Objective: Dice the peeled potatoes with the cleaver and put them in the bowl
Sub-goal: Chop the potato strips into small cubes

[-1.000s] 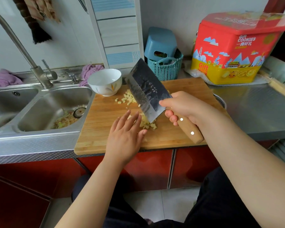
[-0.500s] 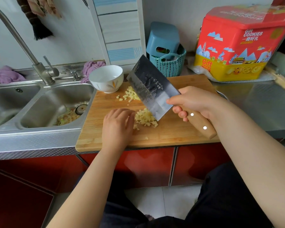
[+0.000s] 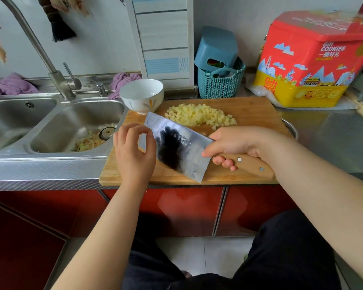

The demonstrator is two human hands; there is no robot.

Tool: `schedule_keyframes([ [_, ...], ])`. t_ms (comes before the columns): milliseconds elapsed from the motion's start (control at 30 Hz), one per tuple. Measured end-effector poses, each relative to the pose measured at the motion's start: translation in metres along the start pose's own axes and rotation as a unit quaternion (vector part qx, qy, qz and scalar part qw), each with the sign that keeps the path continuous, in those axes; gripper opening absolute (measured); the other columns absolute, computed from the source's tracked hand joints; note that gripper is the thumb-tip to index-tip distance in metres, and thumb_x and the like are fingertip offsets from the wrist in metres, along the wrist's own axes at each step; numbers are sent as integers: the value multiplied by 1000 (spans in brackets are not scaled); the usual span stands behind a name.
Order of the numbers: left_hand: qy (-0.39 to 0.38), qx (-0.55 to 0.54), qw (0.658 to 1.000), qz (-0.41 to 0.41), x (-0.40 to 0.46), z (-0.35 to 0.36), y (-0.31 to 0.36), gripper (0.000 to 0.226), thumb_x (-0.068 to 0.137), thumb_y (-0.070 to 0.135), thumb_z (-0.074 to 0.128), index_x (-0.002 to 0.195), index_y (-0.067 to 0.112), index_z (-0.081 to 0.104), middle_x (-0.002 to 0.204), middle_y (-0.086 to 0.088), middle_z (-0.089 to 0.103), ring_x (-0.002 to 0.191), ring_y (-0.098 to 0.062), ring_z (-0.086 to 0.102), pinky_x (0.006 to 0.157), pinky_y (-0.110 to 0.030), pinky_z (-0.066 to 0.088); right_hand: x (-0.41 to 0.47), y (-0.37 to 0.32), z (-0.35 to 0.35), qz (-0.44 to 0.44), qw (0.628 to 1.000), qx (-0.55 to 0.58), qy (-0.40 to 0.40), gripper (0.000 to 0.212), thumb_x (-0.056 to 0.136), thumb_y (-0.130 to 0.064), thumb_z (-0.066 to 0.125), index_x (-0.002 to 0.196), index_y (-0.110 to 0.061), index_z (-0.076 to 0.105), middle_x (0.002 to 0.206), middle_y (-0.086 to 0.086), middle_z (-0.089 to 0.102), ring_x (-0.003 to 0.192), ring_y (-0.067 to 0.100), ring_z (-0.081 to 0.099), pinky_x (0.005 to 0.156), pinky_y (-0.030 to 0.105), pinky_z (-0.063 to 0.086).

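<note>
1 cleaver (image 3: 176, 147), 1 bowl (image 3: 142, 95), 2 hands (image 3: 134, 151)

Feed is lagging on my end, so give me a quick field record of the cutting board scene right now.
cleaver: held by its wooden handle in the right hand, blade flat tilted up above the board
left hand: beside the blade, fingers loosely curled with the tips at the blade's edge, holding nothing
diced potato: one heap at the far side of the cutting board
bowl: white, upright at the board's far left corner, looks empty
sink: peelings lie by the drain
</note>
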State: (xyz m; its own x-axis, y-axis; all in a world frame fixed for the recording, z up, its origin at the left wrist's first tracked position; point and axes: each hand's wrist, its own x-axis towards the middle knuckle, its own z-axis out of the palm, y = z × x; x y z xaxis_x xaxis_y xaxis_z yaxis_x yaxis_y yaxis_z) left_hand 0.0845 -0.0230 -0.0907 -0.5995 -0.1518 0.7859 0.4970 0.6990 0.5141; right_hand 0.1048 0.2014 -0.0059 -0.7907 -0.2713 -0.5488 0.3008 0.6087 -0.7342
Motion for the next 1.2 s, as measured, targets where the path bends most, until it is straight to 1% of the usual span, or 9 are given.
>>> schedule_keyframes([
  [200,-5,-12,1000,-15,4,3,-3,7,88,10,60,95,9,63,104,-4,60,100,-18,47,84,-43,45,10,-6,-9,10,999,-46,-4,6,97,-16,57,95,-10,56,53,-1,50,42,10,43,41,22,42],
  [433,-23,-9,999,-45,16,5,-11,10,91,15,58,99,12,62,106,8,53,102,-16,48,85,-32,43,21,-5,-43,34,997,-50,56,14,98,-15,54,106,-5,56,50,-2,48,37,9,42,38,20,41],
  [600,-101,-15,981,-165,36,10,-18,20,95,23,54,113,19,62,114,9,53,109,-13,53,91,-32,44,19,6,-66,58,991,-27,119,11,97,-17,57,102,-7,55,52,1,50,41,11,43,42,23,42],
  [767,-210,-19,929,-303,61,27,-27,39,99,29,46,136,19,51,132,0,57,121,-18,52,96,-34,43,16,6,-65,46,989,7,142,18,97,-16,56,111,-5,57,53,2,49,40,13,42,43,23,42],
  [867,-320,38,904,-280,73,43,-35,48,103,34,37,148,15,38,149,-8,44,136,-26,41,109,-38,32,16,3,-59,32,988,20,147,28,97,-19,55,119,-2,57,55,1,51,41,12,44,44,23,43],
  [967,-398,71,883,-238,80,59,-37,50,105,37,31,148,12,35,152,-11,39,139,-28,37,113,-41,29,13,4,-56,19,987,44,155,26,97,-22,57,116,-4,58,55,0,52,41,10,44,43,23,43],
  [1100,-438,74,869,-219,88,74,-33,54,106,39,26,151,12,30,156,-11,32,143,-28,30,116,-40,24,5,9,-54,6,983,84,163,18,97,-27,59,96,-10,55,55,0,49,43,11,42,42,24,41],
  [1167,-446,36,869,-212,87,76,-25,51,106,39,27,150,13,33,155,-9,36,142,-27,32,113,-36,25,0,12,-53,-7,980,103,169,26,96,-34,60,97,-8,56,56,0,49,43,11,41,42,24,41],
  [1200,-431,28,882,-189,86,76,-22,48,106,38,29,147,14,40,150,-8,43,137,-27,39,108,-35,31,-2,13,-53,-16,979,107,173,31,96,-38,60,100,-7,57,56,0,49,43,12,42,43,24,41],
])
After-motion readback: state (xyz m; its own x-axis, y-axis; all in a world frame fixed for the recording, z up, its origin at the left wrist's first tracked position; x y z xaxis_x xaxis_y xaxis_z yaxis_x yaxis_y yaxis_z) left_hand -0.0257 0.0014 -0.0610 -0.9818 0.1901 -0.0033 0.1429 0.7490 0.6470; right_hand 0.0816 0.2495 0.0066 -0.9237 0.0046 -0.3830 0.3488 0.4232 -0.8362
